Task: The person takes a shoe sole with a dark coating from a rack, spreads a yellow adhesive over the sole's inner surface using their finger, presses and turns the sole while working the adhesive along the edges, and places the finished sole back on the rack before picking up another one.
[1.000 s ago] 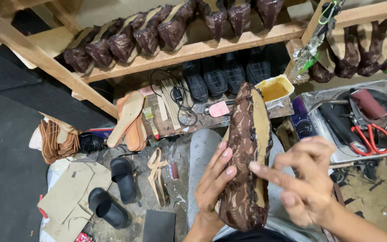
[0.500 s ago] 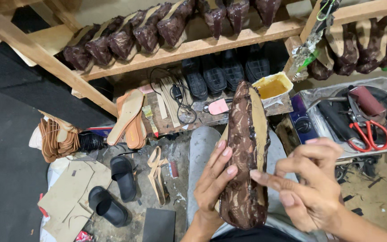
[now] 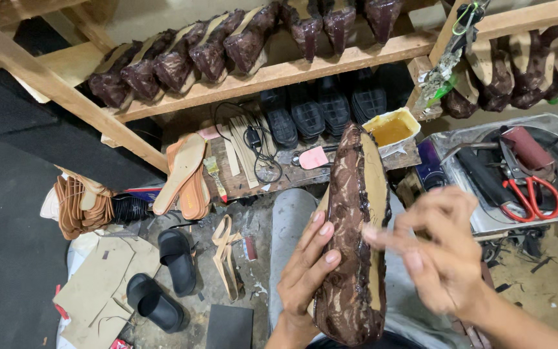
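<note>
A wedge shoe sole (image 3: 351, 239) wrapped in dark brown lace fabric, with a tan insole face on its right side, stands nearly upright in front of me. My left hand (image 3: 306, 268) grips its left side from below, fingers pressed on the lace. My right hand (image 3: 435, 249) is blurred, its fingertips touching the sole's right edge at about mid-height. A yellow tub of glue (image 3: 392, 129) sits just beyond the sole's tip.
A wooden shelf (image 3: 279, 74) holds several lace-covered wedges; black soles (image 3: 321, 110) sit below. Red-handled scissors (image 3: 537, 194) lie in a metal tray (image 3: 460, 139) at right. Tan insoles (image 3: 182, 174), black slippers (image 3: 175, 258) and cardboard pieces (image 3: 98, 284) lie at left.
My right hand has shifted slightly up along the sole's right edge and is now motion-blurred. The left hand and the sole stay about where they were.
</note>
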The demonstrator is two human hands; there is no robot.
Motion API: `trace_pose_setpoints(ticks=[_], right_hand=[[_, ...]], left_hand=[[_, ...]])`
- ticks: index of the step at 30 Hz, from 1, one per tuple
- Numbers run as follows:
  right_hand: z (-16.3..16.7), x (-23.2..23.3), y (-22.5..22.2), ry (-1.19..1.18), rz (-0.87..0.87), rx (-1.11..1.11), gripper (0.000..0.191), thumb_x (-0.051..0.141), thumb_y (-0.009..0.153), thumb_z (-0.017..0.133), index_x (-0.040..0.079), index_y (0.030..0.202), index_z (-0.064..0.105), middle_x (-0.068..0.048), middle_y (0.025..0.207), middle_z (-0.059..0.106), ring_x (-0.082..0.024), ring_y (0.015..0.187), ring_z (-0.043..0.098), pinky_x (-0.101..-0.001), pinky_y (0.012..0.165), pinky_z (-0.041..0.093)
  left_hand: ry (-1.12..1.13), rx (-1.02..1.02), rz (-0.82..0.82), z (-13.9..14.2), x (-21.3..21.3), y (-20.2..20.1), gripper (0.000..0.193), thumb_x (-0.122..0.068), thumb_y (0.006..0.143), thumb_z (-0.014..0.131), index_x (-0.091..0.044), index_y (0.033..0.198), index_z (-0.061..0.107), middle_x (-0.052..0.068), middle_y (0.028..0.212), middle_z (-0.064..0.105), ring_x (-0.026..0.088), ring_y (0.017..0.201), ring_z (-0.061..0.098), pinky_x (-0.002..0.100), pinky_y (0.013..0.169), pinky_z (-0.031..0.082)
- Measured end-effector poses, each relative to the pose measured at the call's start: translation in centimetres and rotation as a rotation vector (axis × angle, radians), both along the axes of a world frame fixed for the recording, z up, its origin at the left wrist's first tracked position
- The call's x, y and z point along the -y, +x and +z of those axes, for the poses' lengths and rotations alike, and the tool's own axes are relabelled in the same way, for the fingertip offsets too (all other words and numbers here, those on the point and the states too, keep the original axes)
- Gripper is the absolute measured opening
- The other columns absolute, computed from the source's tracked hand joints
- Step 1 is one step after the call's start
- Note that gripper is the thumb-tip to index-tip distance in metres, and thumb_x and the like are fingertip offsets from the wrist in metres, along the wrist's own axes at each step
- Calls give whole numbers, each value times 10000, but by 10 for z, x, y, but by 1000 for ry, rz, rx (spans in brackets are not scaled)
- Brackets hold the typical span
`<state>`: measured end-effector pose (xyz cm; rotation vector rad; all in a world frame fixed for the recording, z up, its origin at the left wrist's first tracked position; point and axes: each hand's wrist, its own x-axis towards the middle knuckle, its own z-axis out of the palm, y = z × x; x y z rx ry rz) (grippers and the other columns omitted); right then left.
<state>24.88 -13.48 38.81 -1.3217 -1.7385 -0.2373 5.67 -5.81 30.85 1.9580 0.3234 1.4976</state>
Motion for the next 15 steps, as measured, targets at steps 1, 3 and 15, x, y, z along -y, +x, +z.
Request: trace_pose_setpoints(ticks=[1, 3, 15], right_hand=[[-1, -2, 3, 3, 1, 14, 366, 204, 942, 488, 106, 1129, 788, -23, 891, 590, -236, 962, 472, -461, 997, 344], [-3, -5, 9, 17, 3, 48, 375, 234, 909, 490, 104, 1106, 780, -40, 874, 586, -245, 942, 471, -468, 968, 324], [-7, -28, 30, 22, 43, 103, 379, 262, 907, 487, 149, 1099, 794, -23, 841, 577, -265, 938, 471, -488, 995, 321]], left_hand=[[0, -2, -7, 0, -1, 0, 363, -116, 954, 767, -58, 1285, 631, 236, 1434, 626, 471, 1434, 563, 603, 1254, 436], [-16, 16, -30, 0, -2, 1, 360, -112, 962, 758, -57, 1294, 629, 240, 1439, 624, 476, 1440, 560, 597, 1253, 435], [-140, 4, -66, 4, -7, 6, 318, -165, 1024, 698, -45, 1312, 639, 259, 1467, 639, 487, 1472, 570, 567, 1260, 461]])
